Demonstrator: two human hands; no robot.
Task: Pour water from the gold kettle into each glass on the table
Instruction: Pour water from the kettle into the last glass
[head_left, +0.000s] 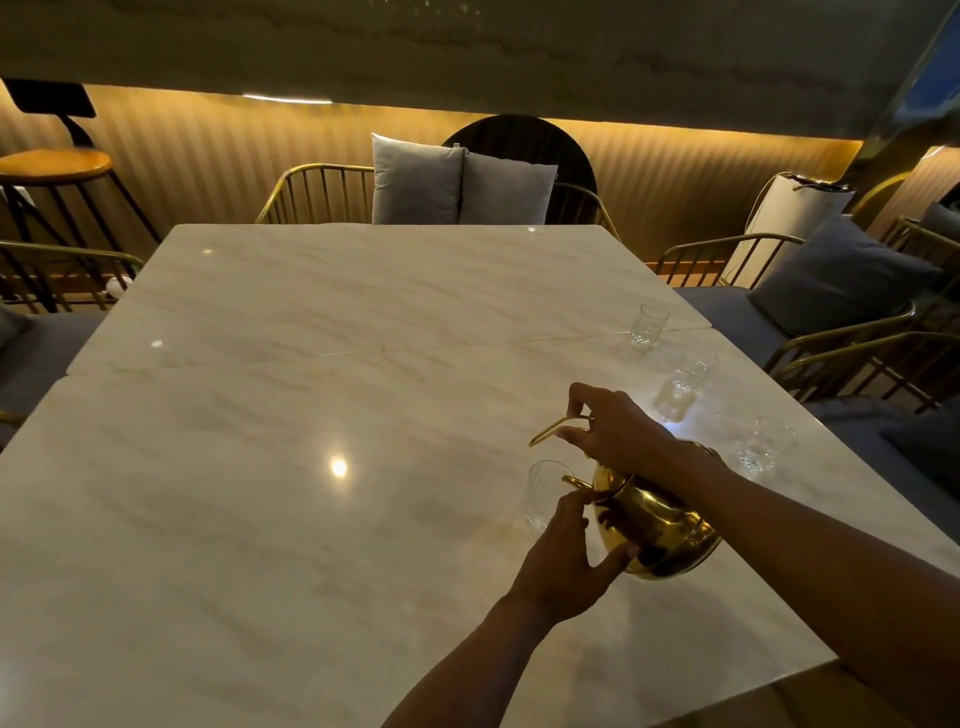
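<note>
1. The left hand (563, 558) cradles the kettle (657, 525) from the near side, thumb spread under its belly and fingers curled toward the neck by the spout (576, 482).
2. The kettle is tipped to the left, held just above the table (311, 519), with its spout at the rim of the near glass (543, 491).
3. The right hand (618, 434) reaches over the top and pinches the thin handle (550, 430) between thumb and fingertips.
4. To pour well, I would keep the spout directly over the glass mouth and tilt slowly. The left hand should take the weight while the right only steers. No water stream can be made out, and the level in the glass cannot be read.
5. Three more glasses (763, 447), (683, 384), (648, 325) stand well apart along the right edge. Whether they hold water cannot be told.
6. The table is pale, glossy marble-look slabs with a seam across the middle, so spills would likely spread and glasses may slide.
7. Beyond it are gold wire chairs (317, 192) with grey cushions (460, 179), a stool (54, 166) at far left and a ribbed, warmly lit wall (208, 150).
</note>
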